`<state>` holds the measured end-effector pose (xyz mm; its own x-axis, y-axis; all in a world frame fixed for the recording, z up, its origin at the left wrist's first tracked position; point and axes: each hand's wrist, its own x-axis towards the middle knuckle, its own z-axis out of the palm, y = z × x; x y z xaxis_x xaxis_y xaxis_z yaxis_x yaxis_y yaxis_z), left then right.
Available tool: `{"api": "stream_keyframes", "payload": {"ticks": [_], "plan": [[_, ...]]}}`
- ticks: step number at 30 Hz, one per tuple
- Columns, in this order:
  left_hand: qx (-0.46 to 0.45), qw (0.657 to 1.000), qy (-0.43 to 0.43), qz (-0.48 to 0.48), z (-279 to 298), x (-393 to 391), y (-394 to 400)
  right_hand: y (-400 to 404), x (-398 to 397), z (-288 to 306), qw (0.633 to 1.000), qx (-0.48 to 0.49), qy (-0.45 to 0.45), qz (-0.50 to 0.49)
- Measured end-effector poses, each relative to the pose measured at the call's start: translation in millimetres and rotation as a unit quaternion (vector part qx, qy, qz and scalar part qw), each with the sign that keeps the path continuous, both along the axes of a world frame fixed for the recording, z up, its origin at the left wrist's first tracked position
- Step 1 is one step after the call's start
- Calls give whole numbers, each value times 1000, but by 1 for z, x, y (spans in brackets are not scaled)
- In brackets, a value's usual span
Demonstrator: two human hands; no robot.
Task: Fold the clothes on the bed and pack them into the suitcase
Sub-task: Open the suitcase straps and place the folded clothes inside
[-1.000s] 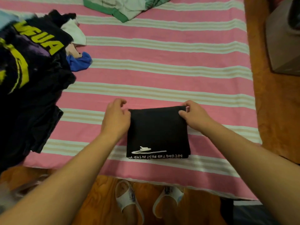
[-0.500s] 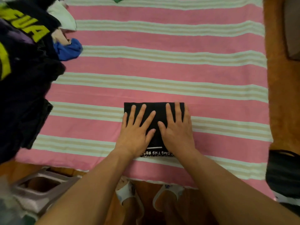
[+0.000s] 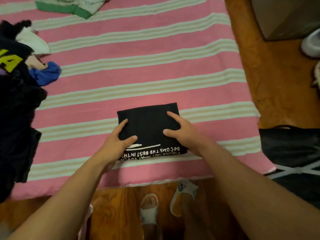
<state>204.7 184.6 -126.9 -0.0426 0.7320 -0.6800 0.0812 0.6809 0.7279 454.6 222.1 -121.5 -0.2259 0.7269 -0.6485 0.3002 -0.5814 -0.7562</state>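
Now my hands have left off pressing flat on top and moved out to the sides of the folded black shirt [image 3: 149, 125]. My left hand [image 3: 115, 144] takes its left edge, thumb lying on the cloth and fingers going down along the side; my right hand [image 3: 183, 134] does the same at the right edge, thumb and forefinger on top, the rest hidden beside or under it. Both grips look like a hold for lifting, though I cannot tell how far the fingers reach beneath. The shirt lies near the front edge of the striped bed [image 3: 138, 58], white lettering toward me, still resting on the sheet.

By my reading the fold is finished and the carrying comes next. The dark suitcase [image 3: 290, 149] shows at my right, just off the bed's corner, so the bundle should go that way, kept level so the layers do not slide open.

Farther off, the heap of dark clothes [image 3: 15, 118] at the left and the green-edged garment [image 3: 72, 7] at the far side still wait unfolded.
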Motion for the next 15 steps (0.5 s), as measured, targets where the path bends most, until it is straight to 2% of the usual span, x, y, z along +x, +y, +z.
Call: {"api": "stream_keyframes", "payload": {"ticks": [3,7,10,15], "plan": [[32,997,15,-62,21,14,-28,-58,13,23,997,55,-38,-39],[65,985,21,-157,64,56,-95,-168,43,58,983,43,-71,-161],[11,977,-37,-209,87,91,-137,-247,78,79,969,19,-87,-230],[-42,938,-69,-338,92,162,-194,-360,130,87,937,-14,-95,-337]]}}
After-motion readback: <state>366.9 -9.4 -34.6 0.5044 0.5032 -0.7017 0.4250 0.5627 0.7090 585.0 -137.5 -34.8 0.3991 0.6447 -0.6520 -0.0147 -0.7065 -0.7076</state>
